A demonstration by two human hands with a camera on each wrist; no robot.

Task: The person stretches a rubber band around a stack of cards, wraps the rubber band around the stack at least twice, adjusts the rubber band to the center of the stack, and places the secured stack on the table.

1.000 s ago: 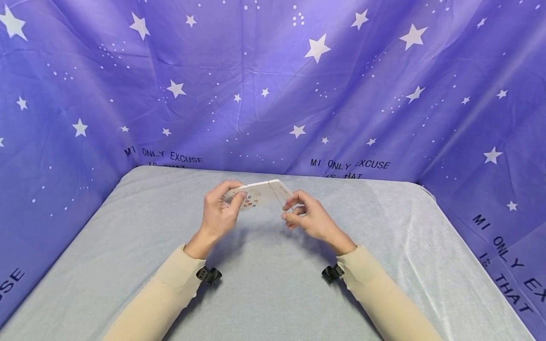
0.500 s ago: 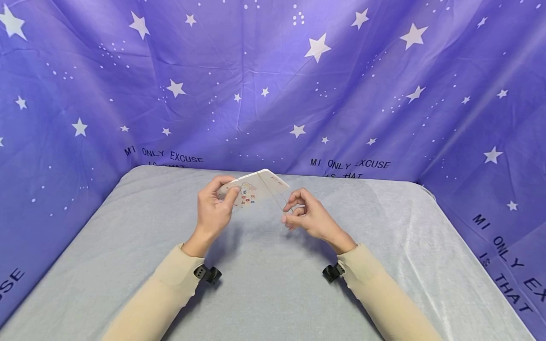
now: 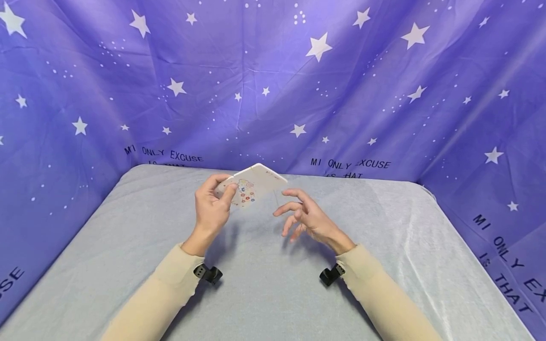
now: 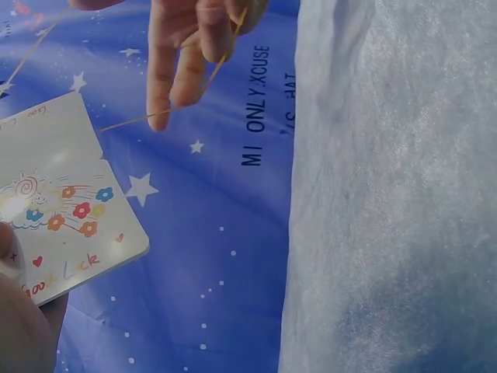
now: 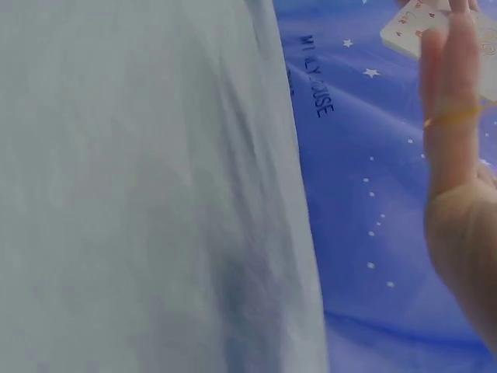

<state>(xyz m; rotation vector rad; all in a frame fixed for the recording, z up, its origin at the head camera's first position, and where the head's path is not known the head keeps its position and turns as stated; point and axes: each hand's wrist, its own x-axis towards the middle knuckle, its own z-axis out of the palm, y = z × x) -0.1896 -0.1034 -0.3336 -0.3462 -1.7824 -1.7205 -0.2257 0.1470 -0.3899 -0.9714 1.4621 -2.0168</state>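
Observation:
My left hand [image 3: 211, 203] grips a small white notebook [image 3: 262, 184] with rounded corners, thumb on its cover. Flowers, hearts and the words "Good Luck" decorate that cover [image 4: 70, 171] in the left wrist view. From a notch in its edge a thin yellowish elastic band [image 4: 128, 123] runs stretched to my right hand [image 3: 304, 218]. The fingers of that hand are spread beside the notebook, with the band [image 5: 454, 116] looped across them in the right wrist view. Both hands are raised over the table.
A pale grey-blue cloth covers the table [image 3: 273, 293]. Behind it hangs a purple curtain [image 3: 256, 61] with white stars and black lettering. Each wrist carries a small black camera [image 3: 208, 273].
The left hand has shifted slightly left and turned the notebook so its far corner rises. The right hand's fingers, earlier pinching the band, have spread apart with the band stretched across them.

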